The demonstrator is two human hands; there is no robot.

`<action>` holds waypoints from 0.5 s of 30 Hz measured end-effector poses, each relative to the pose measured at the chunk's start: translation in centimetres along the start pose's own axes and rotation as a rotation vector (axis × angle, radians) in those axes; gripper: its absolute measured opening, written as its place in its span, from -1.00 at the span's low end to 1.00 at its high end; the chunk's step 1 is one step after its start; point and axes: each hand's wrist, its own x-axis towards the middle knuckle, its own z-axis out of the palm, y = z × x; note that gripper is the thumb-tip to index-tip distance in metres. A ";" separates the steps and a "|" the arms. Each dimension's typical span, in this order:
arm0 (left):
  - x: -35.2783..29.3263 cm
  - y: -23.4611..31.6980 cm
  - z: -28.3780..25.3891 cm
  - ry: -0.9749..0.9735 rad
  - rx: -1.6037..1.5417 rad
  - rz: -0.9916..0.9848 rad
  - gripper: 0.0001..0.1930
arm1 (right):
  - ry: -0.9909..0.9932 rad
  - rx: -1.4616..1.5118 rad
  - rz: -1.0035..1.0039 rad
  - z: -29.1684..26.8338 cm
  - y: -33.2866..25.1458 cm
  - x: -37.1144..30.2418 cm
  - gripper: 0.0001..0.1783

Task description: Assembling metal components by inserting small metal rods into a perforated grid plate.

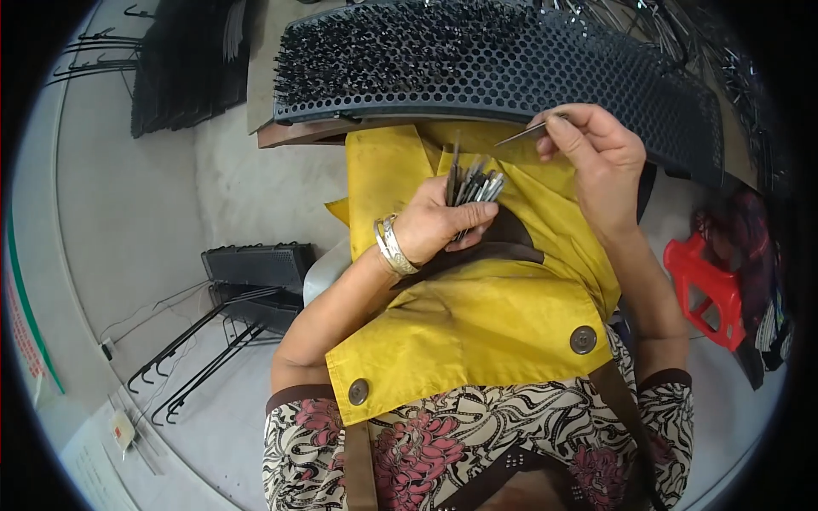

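My left hand (434, 221) is closed round a bundle of thin metal rods (474, 189), their ends fanning up above the thumb. To the right and a little higher, my right hand (596, 157) pinches a single thin metal rod (518, 134) between thumb and forefinger, its free end slanting down to the left. Just beyond both hands lies a black perforated tray (545, 81) full of round holes. Its left and far part is densely filled with upright dark pieces (358, 64); rows nearer the front and right show bare holes.
A yellow apron (477, 315) covers my lap below the hands. The tray rests on a table (294, 134) with a brown edge. More loose metal rods (630, 21) lie behind it. At right stands a red plastic stool (705, 289); at left, black perforated racks (258, 268) with hooked rods on the floor.
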 end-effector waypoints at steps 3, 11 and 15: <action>-0.3 -0.1 -0.4 0.140 -0.116 0.023 -0.85 | 0.079 -0.051 -0.127 0.8 0.1 0.4 -0.84; -1.0 -0.3 -1.4 0.282 -0.387 0.168 -0.91 | 0.146 -0.369 -0.499 4.0 1.1 3.7 -0.82; -1.3 -0.1 -1.5 0.321 -0.431 0.188 -0.90 | 0.136 -0.530 -0.545 5.3 1.1 4.7 -0.82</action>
